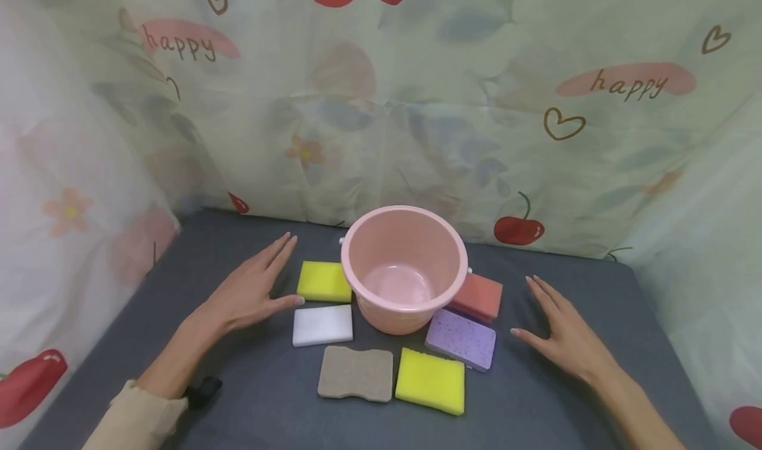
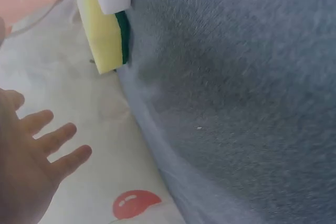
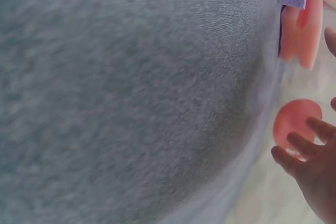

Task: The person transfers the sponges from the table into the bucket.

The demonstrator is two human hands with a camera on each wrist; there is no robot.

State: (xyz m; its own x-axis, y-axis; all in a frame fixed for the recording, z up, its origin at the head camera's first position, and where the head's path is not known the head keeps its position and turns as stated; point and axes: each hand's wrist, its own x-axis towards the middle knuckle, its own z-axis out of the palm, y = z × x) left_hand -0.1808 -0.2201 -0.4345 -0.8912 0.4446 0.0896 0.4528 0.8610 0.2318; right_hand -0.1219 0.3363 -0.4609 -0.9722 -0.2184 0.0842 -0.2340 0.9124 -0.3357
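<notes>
A pink bucket [image 1: 397, 317] stands upright, with several sponges in an arc around its near side. On its left lie a yellow sponge [image 1: 324, 282], with a green layer visible in the left wrist view, and a white sponge [image 1: 323, 325]. In front are a grey-brown sponge [image 1: 356, 374] with notched sides and another yellow sponge [image 1: 430, 380]. A speckled purple sponge [image 1: 461, 339] and a coral-red sponge [image 1: 478, 296] lie on the right. My left hand [image 1: 253, 291], fingers extended, is left of the sponges, holding nothing. My right hand [image 1: 562, 334] is likewise extended and without an object, right of the purple sponge.
Dark grey cloth [image 1: 256, 397] covers the table. A pale printed curtain [image 1: 393, 145] rises along the back edge, with more fabric at both sides. A small black object [image 1: 204, 392] shows beside the left wrist.
</notes>
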